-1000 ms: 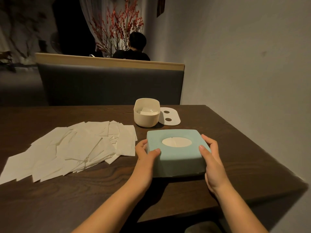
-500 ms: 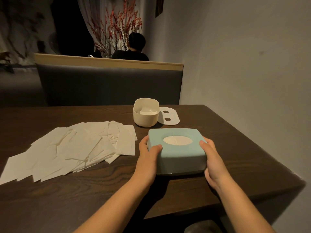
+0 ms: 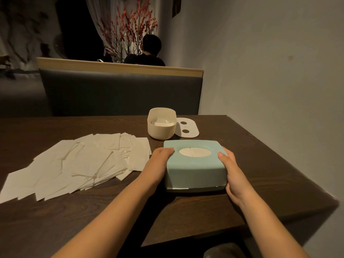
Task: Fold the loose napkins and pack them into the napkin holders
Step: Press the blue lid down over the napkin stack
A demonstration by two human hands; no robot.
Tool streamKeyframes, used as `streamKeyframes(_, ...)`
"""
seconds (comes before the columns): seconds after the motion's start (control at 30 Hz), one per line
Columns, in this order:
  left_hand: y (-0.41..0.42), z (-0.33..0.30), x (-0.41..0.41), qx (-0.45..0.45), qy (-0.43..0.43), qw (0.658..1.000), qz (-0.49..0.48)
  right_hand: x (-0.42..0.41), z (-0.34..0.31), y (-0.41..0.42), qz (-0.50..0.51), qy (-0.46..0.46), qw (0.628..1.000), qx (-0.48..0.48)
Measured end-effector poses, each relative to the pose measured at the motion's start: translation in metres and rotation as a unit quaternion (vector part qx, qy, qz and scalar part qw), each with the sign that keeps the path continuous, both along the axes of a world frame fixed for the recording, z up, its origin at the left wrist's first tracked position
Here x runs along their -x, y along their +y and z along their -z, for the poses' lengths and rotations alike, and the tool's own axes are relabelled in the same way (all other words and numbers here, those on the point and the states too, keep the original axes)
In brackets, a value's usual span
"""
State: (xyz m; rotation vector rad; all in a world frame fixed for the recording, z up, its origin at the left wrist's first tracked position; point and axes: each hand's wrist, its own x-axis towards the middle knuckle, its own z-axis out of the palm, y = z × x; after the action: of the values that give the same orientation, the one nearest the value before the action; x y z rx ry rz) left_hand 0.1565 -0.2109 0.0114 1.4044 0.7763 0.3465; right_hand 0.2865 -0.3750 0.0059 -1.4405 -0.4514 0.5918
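A light blue napkin holder [image 3: 193, 170] with an oval slot on top sits on the dark wooden table [image 3: 186, 211]. Its near edge is raised a little off a dark base. My left hand [image 3: 160, 161] grips its left side and my right hand [image 3: 232, 172] grips its right side. Loose white napkins [image 3: 78, 164] lie spread in an overlapping heap to the left. Behind the blue holder stands a cream napkin holder [image 3: 161, 125], open on top, with a few napkins inside. Its flat lid [image 3: 187, 129] with two holes lies beside it on the right.
A grey wall [image 3: 279, 71] runs along the table's right edge. A padded bench back [image 3: 121, 94] stands behind the table, and a person sits beyond it, facing away. The table's near right corner [image 3: 333, 203] lies close to my right arm.
The blue holder's cover has come up slightly at its near edge between my hands, showing a dark base beneath. Both hands keep their hold on its sides.
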Motion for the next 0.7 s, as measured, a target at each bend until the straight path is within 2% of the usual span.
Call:
streamKeyframes(0.4,0.003,0.002,0.000,-0.004,0.000,0.999,0.042,-0.001,0.006,-0.001,0.013,0.000,1.000,-0.010)
streamKeyframes(0.7,0.002,0.005,-0.002,0.007,-0.036,0.999,0.039,-0.012,-0.004,-0.004,-0.017,0.042,0.999,0.006)
